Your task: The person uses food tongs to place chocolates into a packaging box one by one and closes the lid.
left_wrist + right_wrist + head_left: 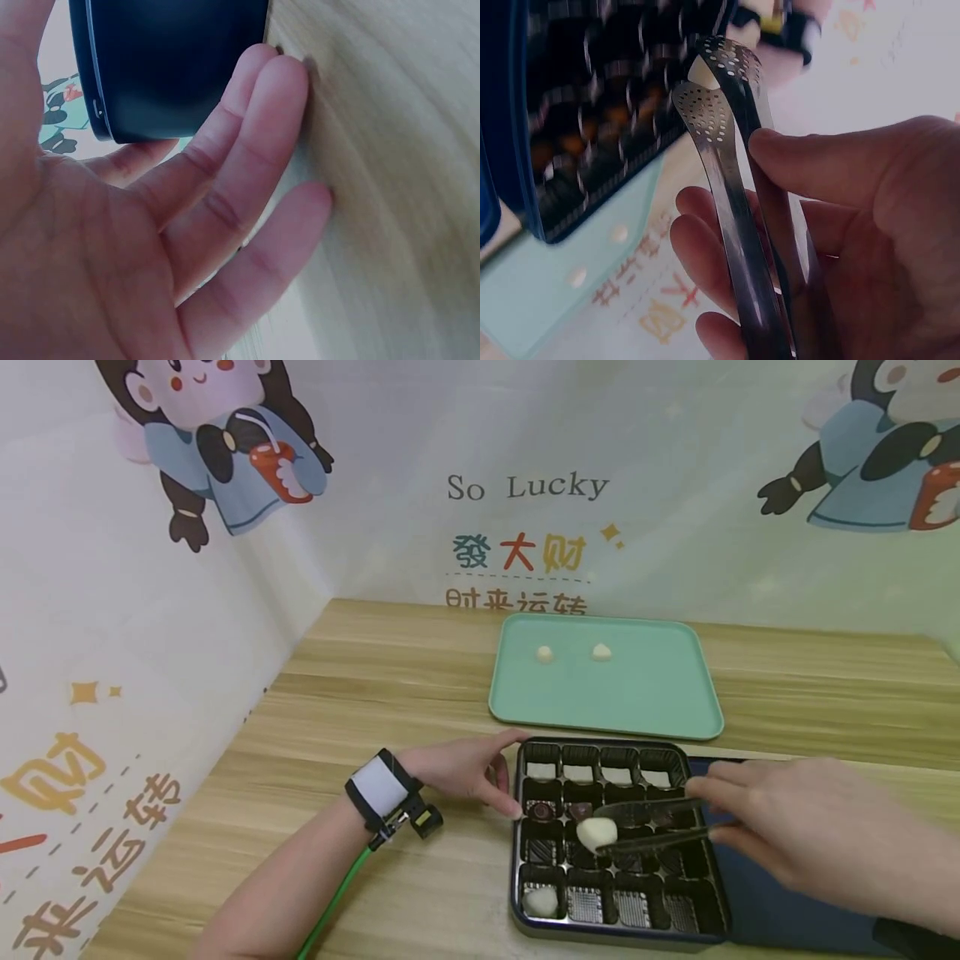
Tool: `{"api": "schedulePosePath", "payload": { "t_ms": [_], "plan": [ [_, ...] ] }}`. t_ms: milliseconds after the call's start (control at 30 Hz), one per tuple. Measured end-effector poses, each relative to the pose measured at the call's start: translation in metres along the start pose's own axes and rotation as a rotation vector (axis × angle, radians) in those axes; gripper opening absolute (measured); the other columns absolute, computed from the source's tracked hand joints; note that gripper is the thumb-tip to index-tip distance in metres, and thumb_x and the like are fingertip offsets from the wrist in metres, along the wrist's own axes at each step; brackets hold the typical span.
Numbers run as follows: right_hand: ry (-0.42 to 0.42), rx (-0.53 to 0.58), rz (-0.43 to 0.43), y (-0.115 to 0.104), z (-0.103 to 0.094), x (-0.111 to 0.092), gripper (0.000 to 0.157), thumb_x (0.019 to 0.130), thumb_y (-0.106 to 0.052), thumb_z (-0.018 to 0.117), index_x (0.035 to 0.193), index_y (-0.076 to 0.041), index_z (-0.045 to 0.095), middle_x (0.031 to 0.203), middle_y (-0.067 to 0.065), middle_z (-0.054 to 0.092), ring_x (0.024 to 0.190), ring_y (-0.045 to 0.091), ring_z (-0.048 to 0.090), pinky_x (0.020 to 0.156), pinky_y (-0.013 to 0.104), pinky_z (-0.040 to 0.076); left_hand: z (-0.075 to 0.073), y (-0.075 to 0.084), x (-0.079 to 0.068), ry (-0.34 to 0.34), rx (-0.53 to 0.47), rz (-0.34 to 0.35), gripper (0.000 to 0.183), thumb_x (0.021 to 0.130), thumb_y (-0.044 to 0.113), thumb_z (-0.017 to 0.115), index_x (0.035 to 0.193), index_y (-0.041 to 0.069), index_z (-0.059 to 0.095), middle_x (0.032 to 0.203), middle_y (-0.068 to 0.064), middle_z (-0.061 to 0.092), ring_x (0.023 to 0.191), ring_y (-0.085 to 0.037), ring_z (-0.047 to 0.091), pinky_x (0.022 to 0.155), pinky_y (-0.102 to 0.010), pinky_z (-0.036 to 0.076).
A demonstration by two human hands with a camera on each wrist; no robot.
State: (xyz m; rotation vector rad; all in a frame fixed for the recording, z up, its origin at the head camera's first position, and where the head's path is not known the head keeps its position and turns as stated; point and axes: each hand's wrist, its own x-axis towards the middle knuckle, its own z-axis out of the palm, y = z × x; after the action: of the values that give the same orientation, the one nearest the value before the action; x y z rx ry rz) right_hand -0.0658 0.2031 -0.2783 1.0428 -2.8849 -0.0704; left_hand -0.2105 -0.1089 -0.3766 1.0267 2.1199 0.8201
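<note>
A black divided box (621,935) stands on the table, with rows of dark pieces and pale rectangular pieces in its compartments. In its front left compartment lies a round whitish piece (540,902). My right hand (817,831) holds metal tongs (739,202), whose perforated tips pinch a white chocolate-like piece (597,835) above the middle of the box. On the box's left side rest the thumb and forefinger of my left hand (468,772). The other fingers (259,142) of that hand are loosely bent near the tabletop in the left wrist view, beside the box's dark wall.
Behind the box lies a mint green tray (600,702) bearing two small whitish pieces (544,654). A dark blue flat panel (787,893) extends right of the box, under my right arm. A printed cloth (390,468) hangs behind and left of the wooden table (360,685).
</note>
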Motion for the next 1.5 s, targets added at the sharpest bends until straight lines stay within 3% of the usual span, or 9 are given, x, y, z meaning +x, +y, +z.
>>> {"api": "schedulePosePath", "payload": {
  "t_ms": [267,367,533,667,767,900,1000,1267,1500],
  "plan": [
    [-0.112,-0.147,-0.219,-0.021,0.015,-0.002,0.040,0.079,-0.040,0.065,0.112,-0.017,0.062,0.100,-0.002,0.061,0.081,0.011,0.059,0.058,0.024,0.046,-0.001,0.001,0.000,-0.003,0.022,-0.003,0.095,0.072,0.039,0.072,0.144,0.021,0.013,0.084,-0.001,0.061,0.078,-0.014,0.057,0.069,-0.028,0.046],
    [-0.131,-0.208,-0.268,-0.032,0.014,0.007,0.032,0.079,-0.033,0.066,0.107,-0.018,0.063,0.094,-0.005,0.059,0.071,0.009,0.054,0.049,0.020,0.038,-0.001,0.001,0.000,-0.002,0.028,-0.011,0.095,0.072,0.039,0.072,0.144,0.020,0.013,0.084,0.000,0.061,0.078,-0.013,0.057,0.068,-0.028,0.046],
    [-0.070,-0.403,-0.318,-0.061,0.008,0.028,0.006,0.079,-0.022,0.065,0.077,-0.018,0.062,0.064,-0.006,0.039,0.047,0.009,0.029,0.039,0.023,0.020,-0.001,0.002,-0.001,-0.004,0.027,-0.006,0.094,0.074,0.038,0.072,0.144,0.019,0.012,0.084,0.000,0.061,0.078,-0.014,0.057,0.068,-0.028,0.045],
    [-0.076,-0.580,-0.367,-0.086,0.006,0.047,0.028,0.076,-0.023,0.063,0.054,-0.021,0.047,0.052,-0.006,0.029,0.043,0.009,0.024,0.040,0.025,0.018,-0.001,0.000,-0.003,-0.001,0.021,-0.010,0.094,0.074,0.039,0.072,0.144,0.020,0.013,0.084,-0.001,0.061,0.078,-0.014,0.057,0.067,-0.028,0.045],
    [-0.128,-0.640,-0.395,-0.097,0.005,0.056,0.037,0.075,-0.023,0.063,0.048,-0.025,0.038,0.047,-0.009,0.027,0.044,0.008,0.020,0.041,0.026,0.016,0.000,-0.001,-0.003,-0.004,0.020,-0.007,0.094,0.073,0.040,0.072,0.144,0.020,0.013,0.084,-0.001,0.061,0.078,-0.014,0.057,0.067,-0.028,0.045],
    [-0.203,-0.638,-0.353,-0.097,0.000,0.061,0.038,0.077,-0.024,0.066,0.048,-0.026,0.041,0.046,-0.010,0.029,0.042,0.007,0.023,0.040,0.025,0.019,0.001,-0.001,-0.001,-0.011,0.015,0.022,0.094,0.074,0.039,0.071,0.144,0.020,0.012,0.084,-0.001,0.061,0.078,-0.014,0.057,0.067,-0.028,0.046],
    [-0.210,-0.597,-0.292,-0.089,-0.006,0.060,0.034,0.075,-0.023,0.068,0.050,-0.024,0.044,0.049,-0.008,0.032,0.042,0.008,0.028,0.039,0.025,0.024,0.000,-0.001,0.000,-0.004,0.028,0.030,0.093,0.074,0.039,0.071,0.144,0.020,0.013,0.083,-0.001,0.061,0.077,-0.013,0.057,0.068,-0.028,0.046],
    [-0.084,-0.412,-0.189,-0.051,-0.032,0.046,0.016,0.071,-0.013,0.067,0.065,-0.020,0.054,0.059,-0.007,0.033,0.045,0.010,0.028,0.039,0.025,0.024,-0.005,0.003,0.001,-0.006,0.056,0.011,0.094,0.074,0.039,0.071,0.144,0.017,0.013,0.084,0.001,0.061,0.078,-0.013,0.057,0.068,-0.028,0.045],
    [-0.047,-0.234,0.019,0.002,-0.035,0.057,0.016,0.080,-0.029,0.066,0.086,-0.015,0.059,0.067,-0.007,0.039,0.051,0.008,0.036,0.041,0.026,0.031,-0.001,0.003,0.000,-0.004,0.038,-0.006,0.095,0.073,0.040,0.072,0.144,0.019,0.013,0.084,0.000,0.061,0.078,-0.013,0.057,0.069,-0.028,0.045]
  ]
}}
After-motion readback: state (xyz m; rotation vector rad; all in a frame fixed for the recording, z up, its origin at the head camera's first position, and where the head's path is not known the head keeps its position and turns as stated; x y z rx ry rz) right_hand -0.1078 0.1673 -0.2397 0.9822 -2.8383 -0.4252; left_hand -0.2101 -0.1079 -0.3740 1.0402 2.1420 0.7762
